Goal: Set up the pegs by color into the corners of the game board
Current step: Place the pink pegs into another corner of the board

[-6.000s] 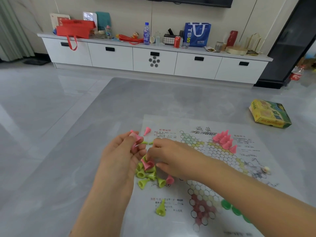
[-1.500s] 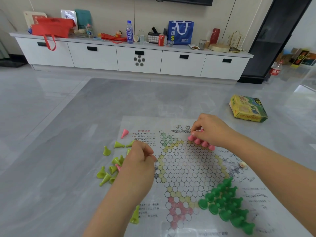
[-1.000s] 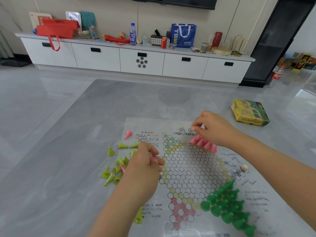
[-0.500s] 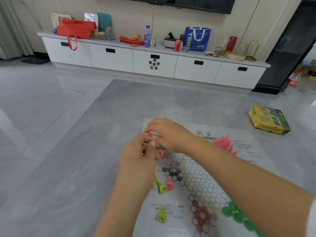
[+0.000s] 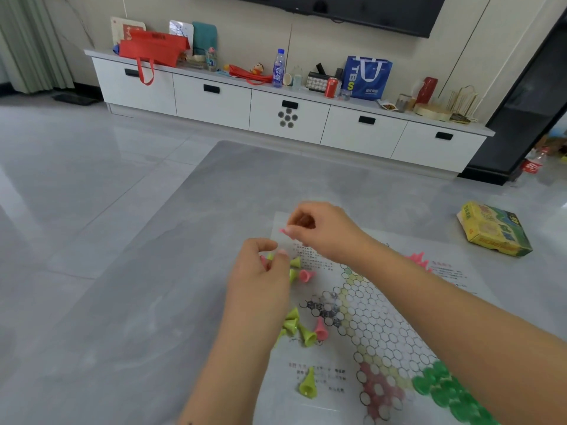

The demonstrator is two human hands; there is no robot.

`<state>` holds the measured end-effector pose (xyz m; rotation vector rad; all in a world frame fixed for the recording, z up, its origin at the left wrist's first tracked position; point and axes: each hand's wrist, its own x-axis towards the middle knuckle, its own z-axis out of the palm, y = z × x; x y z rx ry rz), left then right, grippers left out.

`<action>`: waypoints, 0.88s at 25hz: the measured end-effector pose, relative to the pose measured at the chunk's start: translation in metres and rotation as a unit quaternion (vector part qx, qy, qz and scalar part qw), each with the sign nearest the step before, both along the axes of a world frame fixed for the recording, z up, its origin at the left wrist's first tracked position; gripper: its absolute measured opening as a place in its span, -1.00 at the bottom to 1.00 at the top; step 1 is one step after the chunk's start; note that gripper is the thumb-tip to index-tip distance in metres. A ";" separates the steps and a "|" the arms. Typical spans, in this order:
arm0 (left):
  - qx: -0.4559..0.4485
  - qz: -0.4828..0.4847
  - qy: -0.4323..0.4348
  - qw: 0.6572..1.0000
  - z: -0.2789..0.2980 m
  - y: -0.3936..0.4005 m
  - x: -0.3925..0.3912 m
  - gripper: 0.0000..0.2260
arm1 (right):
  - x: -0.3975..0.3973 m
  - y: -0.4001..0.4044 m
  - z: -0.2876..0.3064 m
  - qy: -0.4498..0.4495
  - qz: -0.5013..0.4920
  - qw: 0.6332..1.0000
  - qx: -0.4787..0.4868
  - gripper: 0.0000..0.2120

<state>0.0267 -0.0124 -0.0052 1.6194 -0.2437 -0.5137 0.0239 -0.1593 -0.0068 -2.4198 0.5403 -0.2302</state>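
Observation:
The paper game board [image 5: 377, 320] lies on the grey table. My right hand [image 5: 322, 231] hovers over the board's far left corner and pinches a pink peg [image 5: 283, 231] at its fingertips. Just below it, my left hand [image 5: 260, 274] is curled, with pink showing between its fingers. Loose yellow-green pegs [image 5: 294, 326] lie at the board's left edge, and one more [image 5: 307, 386] stands nearer me. A pink peg [image 5: 306, 275] lies by my left hand and another [image 5: 320, 329] stands among the green ones. Pink pegs [image 5: 417, 260] are grouped in a far corner, dark green pegs [image 5: 445, 391] in the near right one.
A yellow-green game box [image 5: 494, 230] lies on the table at the far right. Beyond the table is a tiled floor and a long white cabinet [image 5: 288, 115] with bags and bottles on top.
My right hand came back from the pink group to my left hand, took a pink peg there, and has now lifted away from it. The view swung left.

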 end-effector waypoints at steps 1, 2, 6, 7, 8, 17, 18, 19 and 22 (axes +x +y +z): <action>0.000 0.001 -0.008 1.000 -0.001 -0.001 0.000 -0.92 | -0.008 0.008 0.009 -0.039 0.000 0.994 0.102 -0.87; -0.002 0.004 -0.020 1.000 -0.003 -0.002 0.000 -0.89 | -0.016 0.017 0.018 -0.058 0.017 0.981 0.183 -0.87; -0.037 0.015 -0.053 0.998 -0.001 -0.002 -0.006 -0.86 | -0.037 0.037 0.032 -0.087 0.054 0.954 0.283 -0.91; -0.050 0.018 -0.051 0.997 0.000 -0.002 -0.008 -0.84 | -0.038 0.038 0.032 -0.090 0.052 0.956 0.274 -0.91; -0.061 0.023 -0.048 0.997 0.001 -0.002 -0.009 -0.82 | -0.039 0.039 0.033 -0.090 0.051 0.959 0.265 -0.91; -0.081 0.039 0.018 0.996 0.000 -0.001 -0.006 -0.83 | -0.042 0.003 0.005 0.056 -0.091 0.989 0.106 -0.82; -0.081 0.033 0.021 0.996 0.001 -0.001 -0.007 -0.83 | -0.040 0.001 -0.007 0.093 -0.102 0.989 0.047 -0.82; -0.083 0.029 0.022 0.996 0.002 0.000 -0.007 -0.83 | -0.037 0.002 -0.017 0.111 -0.096 0.989 0.005 -0.83; -0.083 0.026 0.025 0.996 0.002 0.000 -0.006 -0.84 | -0.032 0.010 -0.035 0.098 -0.077 0.992 -0.026 -0.84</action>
